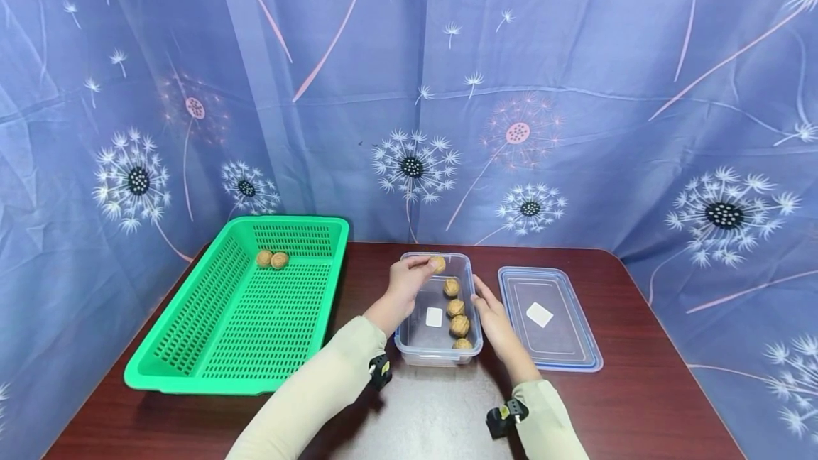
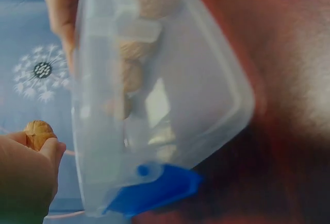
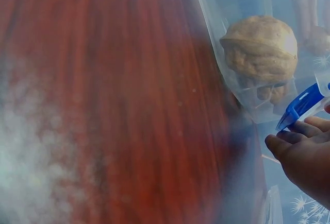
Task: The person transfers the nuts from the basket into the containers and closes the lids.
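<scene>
My left hand (image 1: 404, 288) pinches a walnut (image 1: 437, 264) between thumb and fingers, over the far end of a clear plastic box (image 1: 418, 359). In the left wrist view, that walnut (image 2: 38, 134) shows pale brown at the fingertips. Several walnuts (image 1: 459, 326) lie in a row along the box's right side. Against the outside of the right wall rests my right hand (image 1: 495, 314), its fingers fairly straight. The right wrist view shows those fingers by a blue clip (image 3: 303, 104) on the box, with one walnut (image 3: 262, 49) large behind the clear wall.
To the left, a green slotted basket (image 1: 137, 373) holds two walnuts (image 1: 279, 260) at its far left corner. A clear lid (image 1: 562, 339) with a blue edge lies right of the box on the dark red table (image 1: 652, 389). A patterned blue curtain (image 1: 575, 55) hangs behind.
</scene>
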Motion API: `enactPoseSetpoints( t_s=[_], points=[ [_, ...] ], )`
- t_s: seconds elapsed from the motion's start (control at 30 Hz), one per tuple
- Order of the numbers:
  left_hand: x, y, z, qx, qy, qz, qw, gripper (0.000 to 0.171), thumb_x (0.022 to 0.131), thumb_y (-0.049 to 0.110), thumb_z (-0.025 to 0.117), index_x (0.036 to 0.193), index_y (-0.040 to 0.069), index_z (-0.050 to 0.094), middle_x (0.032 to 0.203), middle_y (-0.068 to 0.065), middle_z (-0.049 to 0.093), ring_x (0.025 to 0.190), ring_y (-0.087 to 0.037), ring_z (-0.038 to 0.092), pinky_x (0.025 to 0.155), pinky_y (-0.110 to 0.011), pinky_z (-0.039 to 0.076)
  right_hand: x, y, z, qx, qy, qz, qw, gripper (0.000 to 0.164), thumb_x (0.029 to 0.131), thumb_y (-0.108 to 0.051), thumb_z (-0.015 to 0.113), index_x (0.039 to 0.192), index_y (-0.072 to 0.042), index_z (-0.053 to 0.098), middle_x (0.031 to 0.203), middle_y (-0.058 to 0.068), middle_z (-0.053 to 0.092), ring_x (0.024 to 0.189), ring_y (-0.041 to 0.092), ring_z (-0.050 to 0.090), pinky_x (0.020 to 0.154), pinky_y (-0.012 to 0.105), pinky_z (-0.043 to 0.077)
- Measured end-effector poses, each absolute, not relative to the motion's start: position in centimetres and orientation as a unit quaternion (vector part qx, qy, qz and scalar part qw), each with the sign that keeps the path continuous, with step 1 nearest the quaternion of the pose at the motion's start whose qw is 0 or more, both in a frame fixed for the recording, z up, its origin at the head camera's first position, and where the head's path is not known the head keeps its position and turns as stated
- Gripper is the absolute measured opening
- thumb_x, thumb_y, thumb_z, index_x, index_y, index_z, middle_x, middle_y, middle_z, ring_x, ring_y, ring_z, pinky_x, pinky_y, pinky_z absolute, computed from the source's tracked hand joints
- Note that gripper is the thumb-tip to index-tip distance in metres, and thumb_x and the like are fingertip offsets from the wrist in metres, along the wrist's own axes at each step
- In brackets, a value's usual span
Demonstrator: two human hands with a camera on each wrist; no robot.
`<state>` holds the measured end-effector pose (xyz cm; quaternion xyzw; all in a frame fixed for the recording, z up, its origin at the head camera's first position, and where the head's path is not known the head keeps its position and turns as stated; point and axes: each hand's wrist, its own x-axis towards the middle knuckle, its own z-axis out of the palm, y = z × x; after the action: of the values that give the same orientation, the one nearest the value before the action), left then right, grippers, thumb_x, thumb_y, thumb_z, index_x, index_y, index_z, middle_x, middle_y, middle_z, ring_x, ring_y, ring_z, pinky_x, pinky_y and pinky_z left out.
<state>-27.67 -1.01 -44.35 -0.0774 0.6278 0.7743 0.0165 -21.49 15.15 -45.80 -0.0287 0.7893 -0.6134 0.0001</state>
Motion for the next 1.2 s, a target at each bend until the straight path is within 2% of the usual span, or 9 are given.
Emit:
enactPoseSetpoints(
  t_s=[0.2,0.4,0.57,0.67,0.77,0.83,0.9,1.0,1.2],
  points=[
    [-27.1,-0.4,-45.8,-0.075,0.648,0.758,0.013,0.028,0.088,0.001,0.067,0.114,-0.009,0.064,0.103,-0.019,0.069,0.083,-0.011,0.065,0.088,-0.035,0.054,-21.4,15.1,-45.6,-0.028,0.789,-0.614,0.004,0.048,0.102,-0.004,0.035,0.148,0.006,0.027,0.151,0.027,0.028,0.138,0.044,0.026,0.115,0.053,0.021],
    [-26.7,0.1,-47.0,-0.065,0.669,0.74,0.012,0.027,0.088,0.001,0.067,0.112,-0.01,0.064,0.104,-0.021,0.067,0.085,-0.014,0.063,0.084,-0.031,0.055,-21.8,15.3,-45.9,-0.029,0.79,-0.613,0.006,0.048,0.101,-0.003,0.036,0.148,0.006,0.027,0.15,0.027,0.028,0.138,0.044,0.027,0.114,0.055,0.021],
    [-26.1,0.4,-47.4,-0.056,0.693,0.719,-0.001,0.025,0.087,-0.001,0.067,0.109,-0.012,0.064,0.103,-0.022,0.067,0.086,-0.014,0.061,0.078,-0.026,0.055,-22.9,15.8,-47.8,-0.025,0.785,-0.618,0.01,0.048,0.102,-0.006,0.037,0.149,0.002,0.028,0.151,0.024,0.029,0.138,0.042,0.027,0.114,0.054,0.021],
    [-26.1,0.8,-47.8,-0.049,0.708,0.704,-0.017,0.024,0.087,-0.005,0.064,0.108,-0.016,0.062,0.102,-0.026,0.065,0.087,-0.02,0.063,0.076,-0.027,0.056,-23.4,16.0,-48.9,-0.026,0.788,-0.616,0.005,0.049,0.103,-0.009,0.037,0.15,-0.001,0.028,0.152,0.022,0.03,0.139,0.04,0.027,0.115,0.053,0.02],
    [-26.8,1.2,-49.2,-0.035,0.713,0.699,-0.035,0.021,0.086,-0.005,0.064,0.105,-0.014,0.064,0.099,-0.024,0.067,0.089,-0.025,0.065,0.078,-0.03,0.057,-23.5,16.0,-49.2,-0.028,0.788,-0.615,0.0,0.049,0.103,-0.01,0.037,0.15,-0.002,0.029,0.152,0.021,0.031,0.139,0.039,0.028,0.115,0.052,0.021],
    [-28.7,1.4,-52.6,-0.013,0.708,0.704,-0.054,0.017,0.084,-0.003,0.068,0.099,-0.008,0.067,0.092,-0.017,0.069,0.084,-0.021,0.066,0.073,-0.029,0.057,-23.5,16.0,-49.1,-0.03,0.786,-0.618,0.0,0.048,0.103,-0.01,0.037,0.15,-0.002,0.029,0.152,0.021,0.031,0.138,0.039,0.029,0.115,0.052,0.022],
    [-31.0,1.5,-56.8,0.013,0.693,0.718,-0.067,0.014,0.081,0.004,0.075,0.094,0.003,0.071,0.085,-0.006,0.069,0.079,-0.014,0.065,0.068,-0.025,0.057,-23.3,15.9,-48.6,-0.031,0.782,-0.622,0.003,0.048,0.103,-0.008,0.037,0.15,-0.001,0.029,0.152,0.022,0.031,0.138,0.04,0.028,0.115,0.052,0.022],
    [-34.0,1.7,-61.8,0.02,0.684,0.726,-0.074,0.014,0.078,0.008,0.079,0.09,0.008,0.071,0.081,-0.001,0.069,0.075,-0.009,0.064,0.063,-0.022,0.056,-22.7,15.7,-47.4,-0.031,0.782,-0.623,0.007,0.048,0.102,-0.005,0.037,0.148,0.003,0.028,0.15,0.026,0.03,0.137,0.043,0.028,0.114,0.054,0.022],
    [-29.7,1.5,-54.6,-0.029,0.728,0.683,-0.044,0.016,0.081,-0.002,0.072,0.097,-0.006,0.069,0.09,-0.015,0.068,0.082,-0.021,0.065,0.07,-0.03,0.058,-22.1,15.6,-46.5,-0.03,0.786,-0.618,0.009,0.048,0.101,-0.003,0.037,0.148,0.006,0.028,0.15,0.027,0.03,0.137,0.044,0.027,0.114,0.055,0.021]
  ],
)
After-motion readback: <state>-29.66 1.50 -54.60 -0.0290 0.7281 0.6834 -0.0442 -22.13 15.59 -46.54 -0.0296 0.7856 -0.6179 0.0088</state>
